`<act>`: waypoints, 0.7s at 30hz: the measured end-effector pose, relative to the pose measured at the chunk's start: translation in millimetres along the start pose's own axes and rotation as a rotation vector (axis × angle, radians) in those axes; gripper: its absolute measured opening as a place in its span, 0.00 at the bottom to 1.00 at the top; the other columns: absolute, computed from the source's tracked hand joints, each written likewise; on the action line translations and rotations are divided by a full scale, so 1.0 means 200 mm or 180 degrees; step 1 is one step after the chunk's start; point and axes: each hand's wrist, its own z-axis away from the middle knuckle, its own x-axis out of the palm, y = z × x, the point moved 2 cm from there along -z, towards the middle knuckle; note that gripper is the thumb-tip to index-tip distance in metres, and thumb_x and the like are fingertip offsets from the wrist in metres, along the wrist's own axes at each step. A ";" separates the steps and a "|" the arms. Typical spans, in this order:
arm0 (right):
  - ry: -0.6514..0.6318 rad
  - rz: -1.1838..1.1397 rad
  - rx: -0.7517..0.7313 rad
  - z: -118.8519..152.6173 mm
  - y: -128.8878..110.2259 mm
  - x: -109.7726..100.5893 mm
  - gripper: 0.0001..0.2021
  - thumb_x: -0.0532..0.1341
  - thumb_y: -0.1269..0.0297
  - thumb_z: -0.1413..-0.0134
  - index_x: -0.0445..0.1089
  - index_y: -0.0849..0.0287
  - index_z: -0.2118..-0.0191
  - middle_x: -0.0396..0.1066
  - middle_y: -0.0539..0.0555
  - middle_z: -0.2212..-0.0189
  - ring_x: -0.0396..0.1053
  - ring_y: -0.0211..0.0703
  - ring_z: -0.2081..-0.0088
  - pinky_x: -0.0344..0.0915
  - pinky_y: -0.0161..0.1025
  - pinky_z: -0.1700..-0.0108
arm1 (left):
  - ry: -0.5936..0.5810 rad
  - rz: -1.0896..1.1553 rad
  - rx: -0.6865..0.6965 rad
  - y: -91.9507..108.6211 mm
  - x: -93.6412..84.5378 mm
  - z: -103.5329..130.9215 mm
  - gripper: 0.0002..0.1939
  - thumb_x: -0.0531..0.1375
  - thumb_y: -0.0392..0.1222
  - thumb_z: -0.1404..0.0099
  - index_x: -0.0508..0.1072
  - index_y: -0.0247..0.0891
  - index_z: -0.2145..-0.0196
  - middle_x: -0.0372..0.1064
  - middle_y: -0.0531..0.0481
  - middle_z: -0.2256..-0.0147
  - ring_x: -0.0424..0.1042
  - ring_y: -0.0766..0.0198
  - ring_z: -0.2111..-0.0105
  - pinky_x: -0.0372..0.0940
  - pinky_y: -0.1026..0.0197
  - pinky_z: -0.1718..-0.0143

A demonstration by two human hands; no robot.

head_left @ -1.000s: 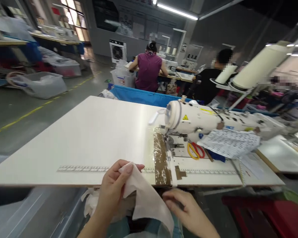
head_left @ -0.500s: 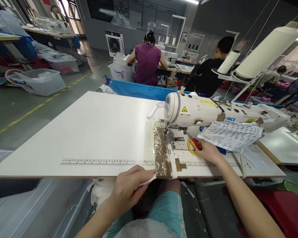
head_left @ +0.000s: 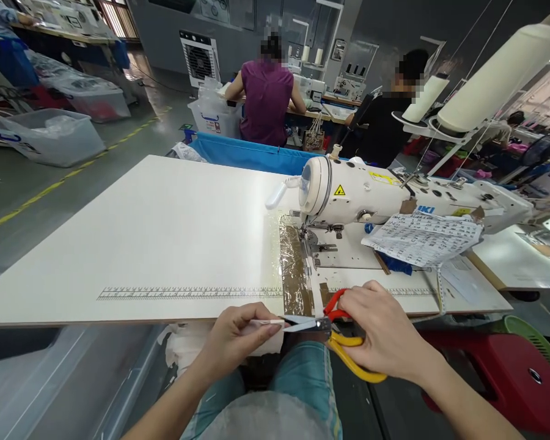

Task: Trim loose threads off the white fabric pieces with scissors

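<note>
Between thumb and fingers, my left hand (head_left: 241, 336) pinches the end of a white fabric strip (head_left: 275, 322) at the table's front edge. My right hand (head_left: 385, 327) grips scissors (head_left: 323, 325) with one red and one yellow handle loop. Their blades are parted and point left, with the tips at the strip beside my left fingertips. Whether the blades touch the strip, I cannot tell. White cloth (head_left: 187, 348) hangs below the table edge under my left hand. Behind the hands stands a white sewing machine (head_left: 348, 189).
A printed ruler (head_left: 187, 293) runs along the white table (head_left: 178, 232), beside brown tape (head_left: 296, 269). A sheet of paper (head_left: 424, 238) hangs on the machine. Thread cones (head_left: 499, 79) stand at right. A red stool (head_left: 522, 379) is at lower right. Two people sit beyond the blue cloth bin (head_left: 252, 153).
My right hand has brought the scissors from beside the machine leftward and down to the strip, and their blades now show parted. My left hand has raised the strip's end slightly.
</note>
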 end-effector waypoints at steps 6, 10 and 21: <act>-0.0158 0.0071 -0.0227 -0.06 0.00 0.01 0.06 0.59 0.61 0.45 0.66 0.58 0.68 0.69 0.50 0.73 0.63 0.41 0.71 0.49 0.42 0.62 | -0.0014 -0.0073 -0.0116 0.01 -0.01 0.00 0.21 0.66 0.57 0.38 0.75 0.35 0.73 0.70 0.49 0.75 0.63 0.65 0.75 0.56 0.65 0.74; -0.0160 0.0118 -0.0318 -0.07 -0.02 0.00 0.08 0.60 0.59 0.45 0.66 0.58 0.68 0.69 0.50 0.74 0.63 0.41 0.72 0.48 0.42 0.62 | -0.0035 -0.0073 -0.0176 0.01 0.00 0.00 0.22 0.66 0.60 0.40 0.74 0.35 0.74 0.70 0.48 0.76 0.63 0.64 0.75 0.57 0.64 0.74; -0.0343 0.0126 -0.0201 -0.07 -0.02 -0.02 0.07 0.60 0.60 0.46 0.66 0.58 0.68 0.69 0.50 0.73 0.61 0.40 0.72 0.47 0.42 0.62 | 0.0077 -0.0006 -0.0178 -0.01 0.01 0.01 0.23 0.67 0.61 0.40 0.77 0.35 0.73 0.69 0.49 0.76 0.63 0.65 0.75 0.56 0.65 0.75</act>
